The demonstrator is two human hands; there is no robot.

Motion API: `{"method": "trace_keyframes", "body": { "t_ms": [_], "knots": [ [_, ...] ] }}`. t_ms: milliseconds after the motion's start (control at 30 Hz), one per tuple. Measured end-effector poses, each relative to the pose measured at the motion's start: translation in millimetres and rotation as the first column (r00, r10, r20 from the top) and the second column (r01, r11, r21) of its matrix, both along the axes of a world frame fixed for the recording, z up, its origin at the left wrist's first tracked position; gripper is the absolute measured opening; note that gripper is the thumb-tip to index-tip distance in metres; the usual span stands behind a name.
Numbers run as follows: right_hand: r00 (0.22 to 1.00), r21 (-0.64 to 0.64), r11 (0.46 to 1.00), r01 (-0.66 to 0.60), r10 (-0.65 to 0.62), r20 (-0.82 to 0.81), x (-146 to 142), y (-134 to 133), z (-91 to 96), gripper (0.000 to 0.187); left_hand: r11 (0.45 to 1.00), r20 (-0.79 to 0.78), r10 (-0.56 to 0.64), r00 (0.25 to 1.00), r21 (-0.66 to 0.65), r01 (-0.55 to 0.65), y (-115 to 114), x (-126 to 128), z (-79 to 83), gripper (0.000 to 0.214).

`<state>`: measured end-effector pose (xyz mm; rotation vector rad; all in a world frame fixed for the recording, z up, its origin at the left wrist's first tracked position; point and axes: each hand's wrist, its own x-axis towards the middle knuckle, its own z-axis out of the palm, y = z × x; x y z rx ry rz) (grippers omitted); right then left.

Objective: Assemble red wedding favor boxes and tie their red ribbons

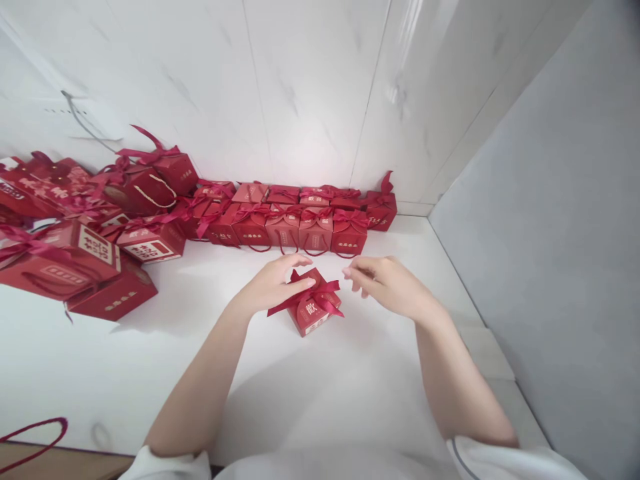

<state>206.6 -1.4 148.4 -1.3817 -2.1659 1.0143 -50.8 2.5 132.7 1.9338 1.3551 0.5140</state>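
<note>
A small red gift box with a dark red ribbon bow on top sits on the white table in front of me, turned at an angle. White lettering shows on its near side. At its left, my left hand has thumb and fingers apart, the thumb over the box's top by the ribbon; whether it touches cannot be told. My right hand hovers to the right of the box, apart from it. Its fingers are bent and loosely spread, with nothing seen between them.
Against the marbled wall stands a double row of red ribboned boxes. More red boxes are piled at the left. A grey panel bounds the right side. A red cord loop shows at lower left.
</note>
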Motion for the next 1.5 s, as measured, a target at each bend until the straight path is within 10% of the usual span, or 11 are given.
{"method": "trace_keyframes", "body": {
  "t_ms": [133, 400, 700, 1067, 1300, 1500],
  "knots": [
    [0.971, -0.157, 0.965, -0.208, 0.223, 0.085, -4, -9, 5.9, 0.038, 0.994, -0.031, -0.093, 0.995, -0.060, 0.091, 6, 3, -11.7, 0.054],
    [0.938, -0.167, 0.951, -0.261, 0.291, 0.189, -19, -6, -11.2, 0.014, 0.968, -0.030, -0.245, 0.969, -0.063, 0.243, 9, -5, -9.8, 0.053],
    [0.963, -0.318, 0.910, -0.268, 0.255, -0.081, -33, -2, -20.0, 0.031, 0.974, 0.039, -0.047, 0.998, -0.221, 0.054, 4, -4, -3.7, 0.043],
    [0.904, -0.092, 0.923, -0.374, 0.385, 0.184, -29, -8, -18.7, 0.034, 0.960, -0.027, -0.027, 0.999, -0.281, 0.018, 7, -5, -8.8, 0.046],
    [0.893, -0.351, 0.861, -0.369, 0.433, 0.125, -27, -2, -24.8, 0.027, 0.948, -0.014, -0.011, 1.000, -0.319, 0.006, 7, -5, -9.7, 0.044],
    [0.853, -0.194, 0.914, -0.358, 0.404, 0.330, -28, -2, -28.0, 0.026, 0.940, 0.023, -0.004, 1.000, -0.340, 0.012, 7, -3, -8.8, 0.048]
  ]
}}
